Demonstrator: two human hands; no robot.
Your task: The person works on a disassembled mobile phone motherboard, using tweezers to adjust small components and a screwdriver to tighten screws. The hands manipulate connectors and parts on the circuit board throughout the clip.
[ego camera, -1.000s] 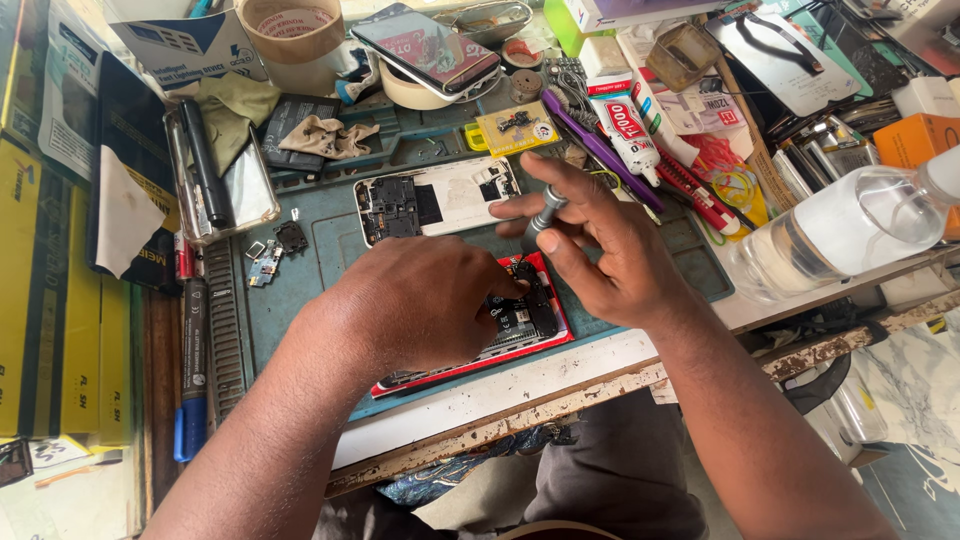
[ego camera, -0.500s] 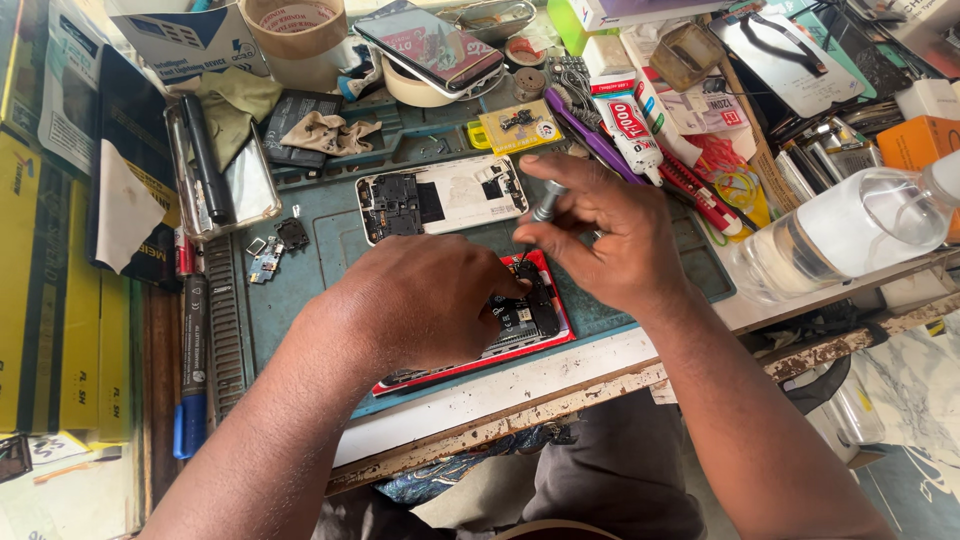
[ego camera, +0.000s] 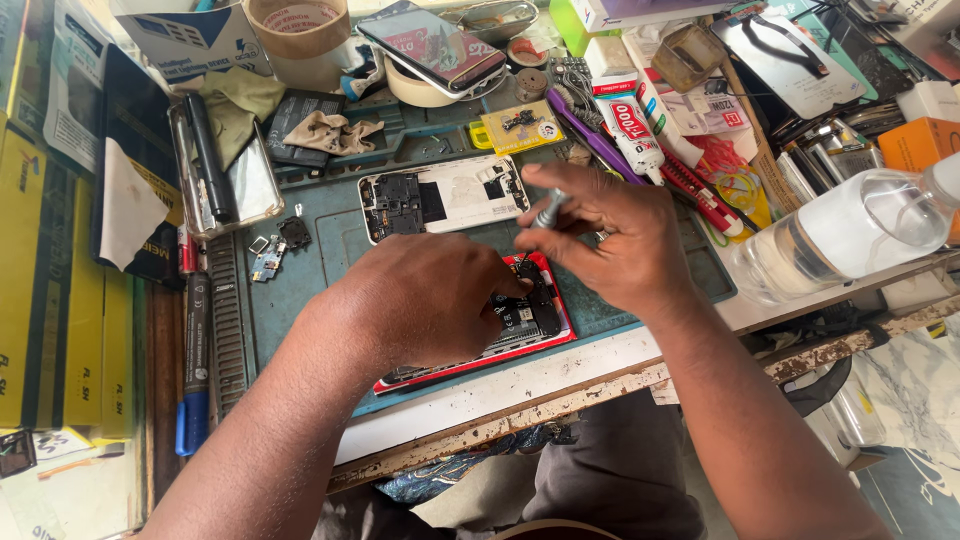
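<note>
Far left, a black marker (ego camera: 207,158) lies on a clear tray, well apart from the work. Your left hand (ego camera: 425,300) lies flat on the opened red-framed phone (ego camera: 500,325), pinning it to the teal mat (ego camera: 300,270) near the bench edge. Light, thin, fragile board exposed: hold it by the frame, not the circuitry. Your right hand (ego camera: 615,240) pinches a small screwdriver (ego camera: 545,213), tip down at the phone's upper end. Right again, a clear bottle (ego camera: 850,235).

bare mat strip (ego camera: 300,270) left of hands, clutter crowding behind, plastic bottle (ego camera: 850,235) blocking right
</note>
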